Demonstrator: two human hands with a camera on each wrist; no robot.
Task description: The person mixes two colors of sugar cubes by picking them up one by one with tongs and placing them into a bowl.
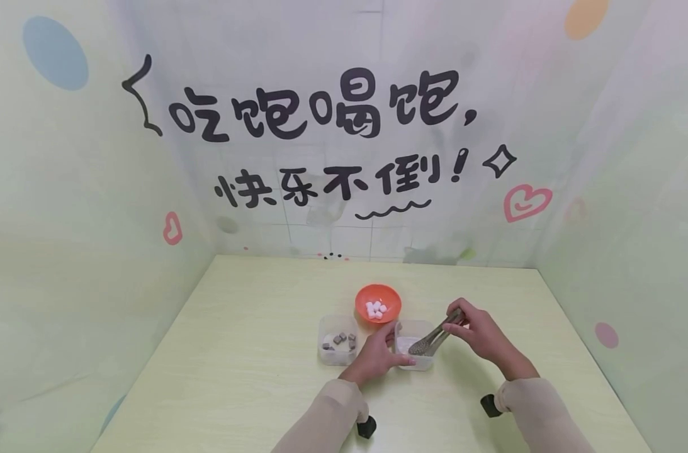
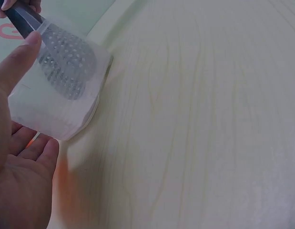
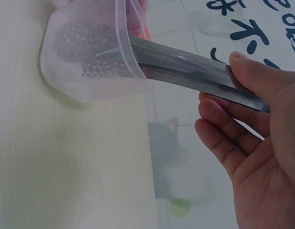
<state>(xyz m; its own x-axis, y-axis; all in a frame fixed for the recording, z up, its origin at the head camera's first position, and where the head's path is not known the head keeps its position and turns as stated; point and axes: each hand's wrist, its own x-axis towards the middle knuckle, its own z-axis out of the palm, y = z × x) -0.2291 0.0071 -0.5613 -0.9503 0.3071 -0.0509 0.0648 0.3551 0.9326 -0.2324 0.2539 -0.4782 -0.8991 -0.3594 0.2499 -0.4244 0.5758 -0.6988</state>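
Observation:
My right hand (image 1: 479, 333) holds metal tongs (image 3: 185, 67) by the handle end, thumb on one side and fingers on the other. The perforated heads of the tongs reach down inside a clear plastic container (image 1: 416, 363). Through its wall the heads look close together; whether anything sits between them I cannot tell. Around the left side of that container lies my left hand (image 1: 377, 355), its thumb at the near side and fingers at the far side. Something whitish shows at the container's bottom.
Behind the hands stands an orange bowl (image 1: 362, 296) with several small white pieces (image 1: 376, 309) in it. To the left, a second clear container (image 1: 338, 360) holds several greyish cubes (image 1: 337, 339). A printed wall sheet (image 1: 321, 145) closes off the table's back edge.

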